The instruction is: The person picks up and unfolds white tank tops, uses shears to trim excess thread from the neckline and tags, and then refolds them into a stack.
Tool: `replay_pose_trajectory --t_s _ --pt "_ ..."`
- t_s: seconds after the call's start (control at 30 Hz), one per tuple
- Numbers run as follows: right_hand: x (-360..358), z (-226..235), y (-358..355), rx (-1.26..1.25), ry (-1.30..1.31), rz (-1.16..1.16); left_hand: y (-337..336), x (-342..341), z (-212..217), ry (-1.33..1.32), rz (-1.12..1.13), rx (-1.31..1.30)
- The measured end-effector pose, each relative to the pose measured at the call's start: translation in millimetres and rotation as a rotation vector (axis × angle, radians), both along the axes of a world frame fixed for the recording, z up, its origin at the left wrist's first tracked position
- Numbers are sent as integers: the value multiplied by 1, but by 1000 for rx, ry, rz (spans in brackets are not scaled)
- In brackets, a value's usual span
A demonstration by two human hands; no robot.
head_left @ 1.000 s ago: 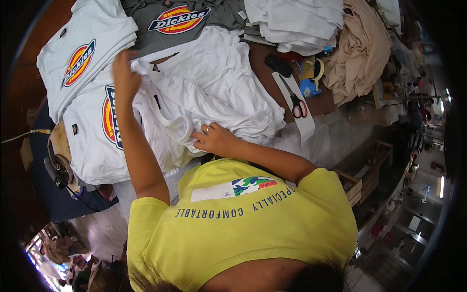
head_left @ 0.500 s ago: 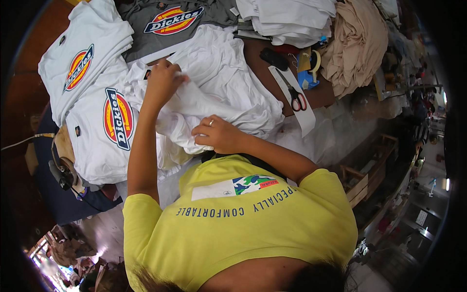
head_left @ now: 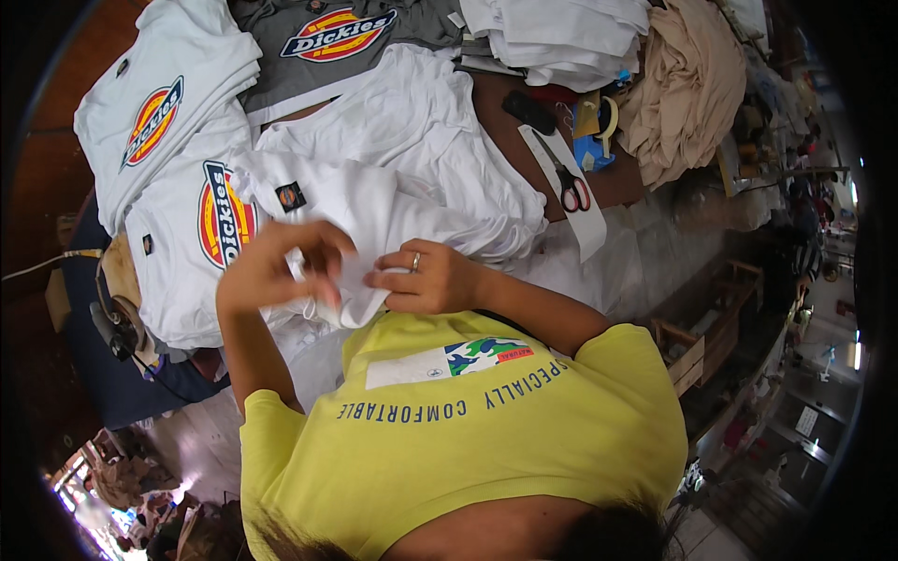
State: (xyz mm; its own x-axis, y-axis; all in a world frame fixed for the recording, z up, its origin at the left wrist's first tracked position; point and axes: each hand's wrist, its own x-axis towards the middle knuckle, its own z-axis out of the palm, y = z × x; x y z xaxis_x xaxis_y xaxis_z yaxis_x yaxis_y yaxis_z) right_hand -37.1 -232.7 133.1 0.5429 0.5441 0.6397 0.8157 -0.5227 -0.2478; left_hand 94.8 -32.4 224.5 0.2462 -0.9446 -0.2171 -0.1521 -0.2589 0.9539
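A white T-shirt (head_left: 393, 201) with a small round patch lies spread on the table in front of me. My left hand (head_left: 271, 266) pinches its near edge, fingers curled around the fabric. Close beside it, my right hand (head_left: 426, 279), with a ring on one finger, grips the same bunched fold (head_left: 351, 294). The two hands almost touch, just above my yellow shirt (head_left: 468, 430).
White T-shirts with round red, yellow and blue logos (head_left: 201, 215) are stacked at the left, and a grey one (head_left: 327, 42) lies at the top. Folded white cloth (head_left: 561, 28), beige cloth (head_left: 687, 84), red-handled scissors (head_left: 571, 187) and a wooden crate (head_left: 687, 351) sit to the right.
My left hand came down from the far left part of the shirt to meet my right hand near my body, drawing the white fabric with it.
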Motion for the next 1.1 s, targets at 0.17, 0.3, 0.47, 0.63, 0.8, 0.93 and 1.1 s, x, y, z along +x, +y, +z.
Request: replay_pose_trajectory --t_s 0.17,0.3,0.47,0.63,0.8,0.93,1.1 --pt "2 6 10 17 -40 23 -68 84 -75 -455 303 24" --pt "6 11 6 61 -69 -22 -161 145 -162 -562 211 31" --pt "8 10 -4 69 -98 -139 -224 142 -199 -1001 304 136" --pt "10 4 -16 84 -82 -200 -210 132 -164 -222 183 -126" --pt "24 -13 -27 350 -4 -392 -126 122 -86 158 -270 -195" --pt "34 1 -25 493 248 -503 -71 75 -36 232 -291 -173" --pt "57 11 -27 435 215 -396 -71 64 -5 -57 -387 -92"
